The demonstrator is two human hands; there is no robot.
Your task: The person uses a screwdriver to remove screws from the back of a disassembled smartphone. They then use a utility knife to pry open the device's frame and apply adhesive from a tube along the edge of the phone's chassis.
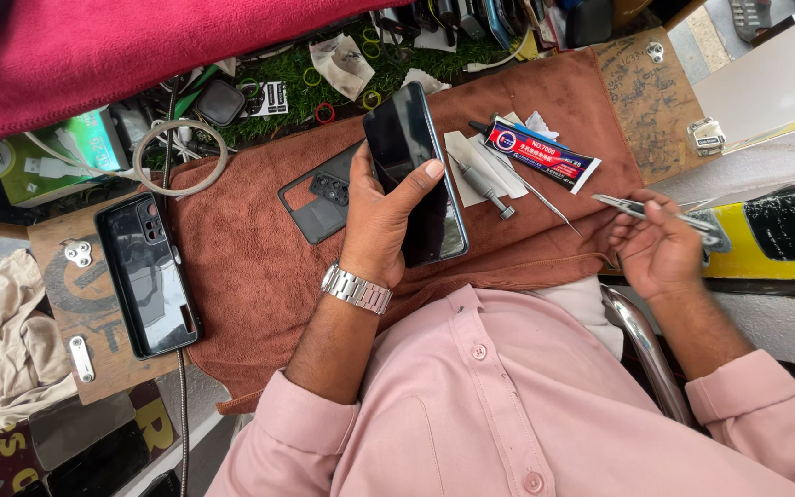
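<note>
Left hand (381, 221): wraps the phone (413, 170), centre frame; keep the thumb off its screen edge.
Right hand (660, 247): pinches tweezers (641, 210), centre right; tips perhaps shut, so steady them first.

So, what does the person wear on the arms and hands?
Both arms have light pink shirt sleeves, pushed up so that the forearms are bare. The left sleeve ends below the elbow and the right sleeve ends in a folded cuff. On the left wrist sits a silver metal wristwatch with a link band. The left hand and right hand are bare, without gloves; no rings show.
</note>
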